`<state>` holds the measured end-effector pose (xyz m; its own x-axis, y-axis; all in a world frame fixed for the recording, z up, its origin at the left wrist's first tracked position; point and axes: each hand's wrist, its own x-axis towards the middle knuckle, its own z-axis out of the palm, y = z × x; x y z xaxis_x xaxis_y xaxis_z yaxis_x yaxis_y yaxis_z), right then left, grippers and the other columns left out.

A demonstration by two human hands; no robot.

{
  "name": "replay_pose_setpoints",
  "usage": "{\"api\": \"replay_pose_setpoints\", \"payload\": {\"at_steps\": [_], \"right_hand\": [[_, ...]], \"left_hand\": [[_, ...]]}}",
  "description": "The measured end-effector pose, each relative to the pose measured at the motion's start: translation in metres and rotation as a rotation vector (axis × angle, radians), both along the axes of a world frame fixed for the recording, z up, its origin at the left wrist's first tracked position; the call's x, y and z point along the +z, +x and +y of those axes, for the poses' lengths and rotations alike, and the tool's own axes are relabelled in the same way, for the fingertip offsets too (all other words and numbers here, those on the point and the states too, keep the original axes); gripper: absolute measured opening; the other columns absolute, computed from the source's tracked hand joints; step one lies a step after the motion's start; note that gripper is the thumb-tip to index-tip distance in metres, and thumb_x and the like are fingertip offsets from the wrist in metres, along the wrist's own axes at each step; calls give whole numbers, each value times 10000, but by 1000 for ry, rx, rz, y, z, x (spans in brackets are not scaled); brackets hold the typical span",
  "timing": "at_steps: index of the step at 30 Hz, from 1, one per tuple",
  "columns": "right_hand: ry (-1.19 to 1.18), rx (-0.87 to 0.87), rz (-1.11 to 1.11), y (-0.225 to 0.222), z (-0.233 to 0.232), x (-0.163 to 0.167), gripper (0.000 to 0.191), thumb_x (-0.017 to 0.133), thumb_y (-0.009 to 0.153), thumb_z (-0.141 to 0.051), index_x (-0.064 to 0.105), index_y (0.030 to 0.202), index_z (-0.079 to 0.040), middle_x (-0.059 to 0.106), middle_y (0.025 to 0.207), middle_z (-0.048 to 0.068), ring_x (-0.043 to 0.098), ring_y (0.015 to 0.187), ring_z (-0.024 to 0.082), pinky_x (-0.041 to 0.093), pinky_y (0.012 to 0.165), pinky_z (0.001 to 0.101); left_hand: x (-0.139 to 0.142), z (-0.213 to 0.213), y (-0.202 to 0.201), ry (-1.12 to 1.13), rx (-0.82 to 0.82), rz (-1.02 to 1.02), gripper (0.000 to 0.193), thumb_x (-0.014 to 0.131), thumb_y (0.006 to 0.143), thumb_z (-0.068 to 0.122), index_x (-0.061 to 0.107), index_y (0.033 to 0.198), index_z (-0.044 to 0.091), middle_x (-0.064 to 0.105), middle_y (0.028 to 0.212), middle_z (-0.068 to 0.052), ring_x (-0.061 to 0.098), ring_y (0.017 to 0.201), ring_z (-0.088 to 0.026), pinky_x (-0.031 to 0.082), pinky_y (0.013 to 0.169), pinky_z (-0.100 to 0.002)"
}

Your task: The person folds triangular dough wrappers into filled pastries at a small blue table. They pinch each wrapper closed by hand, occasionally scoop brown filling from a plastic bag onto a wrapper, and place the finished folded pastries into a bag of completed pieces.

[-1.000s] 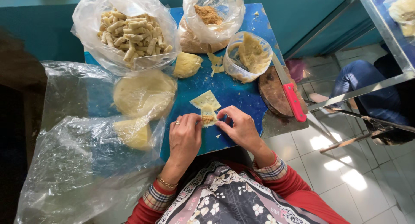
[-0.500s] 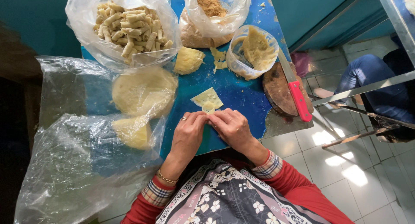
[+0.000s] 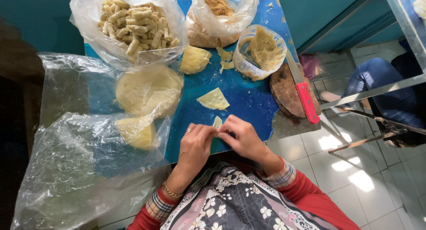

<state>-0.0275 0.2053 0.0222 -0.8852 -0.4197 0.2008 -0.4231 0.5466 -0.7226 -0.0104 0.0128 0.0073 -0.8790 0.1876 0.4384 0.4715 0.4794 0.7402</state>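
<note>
step: rolling, my read; L hand (image 3: 195,143) + R hand (image 3: 242,139) pinched shut on small wrapper (image 3: 217,122), near table (image 3: 248,101) front edge.
next: tight tuck, prob.
spare wrapper (image 3: 214,99): just behind hands.

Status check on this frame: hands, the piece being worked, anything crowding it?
Left hand and right hand together, pinching a small pale wrapper piece. Loose wrapper triangle lies apart on the blue table. Nothing crowding.

Bag of finished rolls (image 3: 133,23) at far left; bag of brown crumb filling (image 3: 217,8); plastic tub of paste (image 3: 262,50); red-handled knife (image 3: 301,85) on round wooden board (image 3: 286,94); stacked wrappers (image 3: 148,90) under clear plastic.
</note>
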Motion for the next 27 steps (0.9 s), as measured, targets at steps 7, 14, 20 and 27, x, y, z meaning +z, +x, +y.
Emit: {"api": "replay_pose_setpoints", "payload": {"at_steps": [7,14,20,27], "right_hand": [[12,-117,-12,-1,-5,-2,97,755,890,-100,702,962,-62,673,905,85,677,774,244,524,667,350],[222,-184,467,32,-20,-5,216,764,854,-102,734,1064,-62,724,993,53,656,829,240,465,675,384],[64,-119,253,14,-8,-3,75,765,861,-107,734,928,-93,672,915,38,610,862,243,497,728,351],[26,-71,-58,-8,2,-2,89,786,831,-117,713,870,-84,646,853,47,652,789,217,501,670,340]], "left_hand": [[2,2,-19,-97,17,-67,94,733,850,63,661,910,71,645,852,-121,638,817,-338,511,704,-441],[4,3,-14,3,30,-93,181,687,891,26,606,1052,12,666,843,-138,660,812,-347,513,709,-437],[9,-3,9,-31,-33,65,118,705,869,35,643,969,37,660,925,-121,634,824,-329,508,730,-422],[7,2,7,-174,25,35,78,698,836,23,661,886,71,602,869,-94,613,813,-303,502,696,-419]]}}
